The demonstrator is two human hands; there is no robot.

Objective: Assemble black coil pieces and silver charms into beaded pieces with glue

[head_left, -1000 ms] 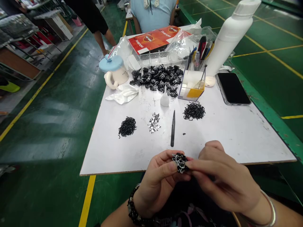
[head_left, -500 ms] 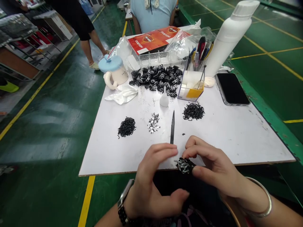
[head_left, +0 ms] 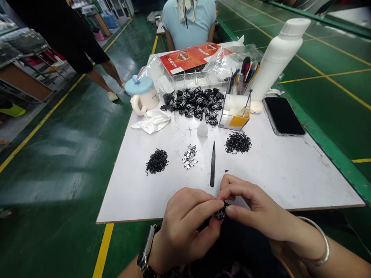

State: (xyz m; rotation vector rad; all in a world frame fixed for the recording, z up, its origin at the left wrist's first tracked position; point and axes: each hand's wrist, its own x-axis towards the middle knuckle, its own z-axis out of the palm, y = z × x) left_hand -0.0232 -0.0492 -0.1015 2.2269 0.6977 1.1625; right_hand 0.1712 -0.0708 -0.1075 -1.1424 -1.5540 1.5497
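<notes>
Our left hand (head_left: 185,227) and right hand (head_left: 256,204) meet just past the front edge of the white work board (head_left: 278,185), and between them we pinch a small black-and-silver cluster (head_left: 220,212). Its exact form is hidden, since our fingers (head_left: 203,200) cover most of it. The left fingers curl closed around one side, while the right thumb (head_left: 234,211) and forefinger press narrowly on the other. A wristwatch (head_left: 146,247) sits on the left wrist and a silver bangle (head_left: 320,243) on the right.

Just beyond our hands lies a slim black pointed tool (head_left: 212,166) - its tip faces away from us. Left of it are a pile of silver pieces (head_left: 189,156) and a pile of black coils (head_left: 157,161); a second pile of black coils (head_left: 238,143) lies to its right. Farther up the board sit a large heap of black-and-silver pieces (head_left: 191,102), a small white bottle (head_left: 202,128), a clear organizer (head_left: 234,114) and a phone (head_left: 283,116) - a person in a blue shirt (head_left: 188,25) sits beyond the board.
</notes>
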